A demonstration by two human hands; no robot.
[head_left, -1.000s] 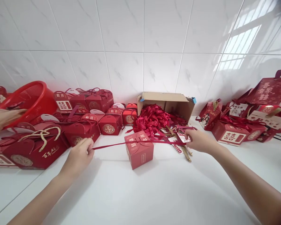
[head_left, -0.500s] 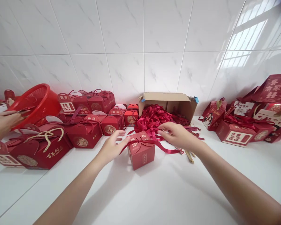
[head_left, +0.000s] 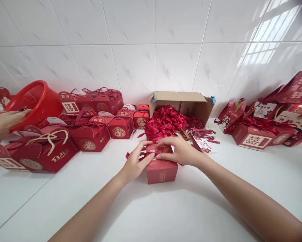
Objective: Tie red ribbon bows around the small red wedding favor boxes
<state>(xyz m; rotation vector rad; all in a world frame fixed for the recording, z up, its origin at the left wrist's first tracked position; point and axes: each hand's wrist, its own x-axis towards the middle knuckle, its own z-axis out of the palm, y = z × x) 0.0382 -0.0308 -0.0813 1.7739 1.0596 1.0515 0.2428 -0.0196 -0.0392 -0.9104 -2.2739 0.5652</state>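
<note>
A small red box with gold print stands upright on the white table in the middle. My left hand is at the left of its top, thumb and fingers bent around the flaps, with a bit of red ribbon showing beside it. From the right, my right hand reaches over the same top, its fingers closed in on the flaps and its thumb near my left thumb. The ribbon between the hands is mostly hidden. Behind the box lies a heap of red ribbons.
An open cardboard box lies behind the ribbons. Rows of red gift boxes stand at the left, more boxes at the right. Another person's hands work by a red basket at the far left.
Both hands have come together over the small box's top. The box has shifted slightly right and turned. The ribbon end that stretched out to the right is now mostly hidden.
</note>
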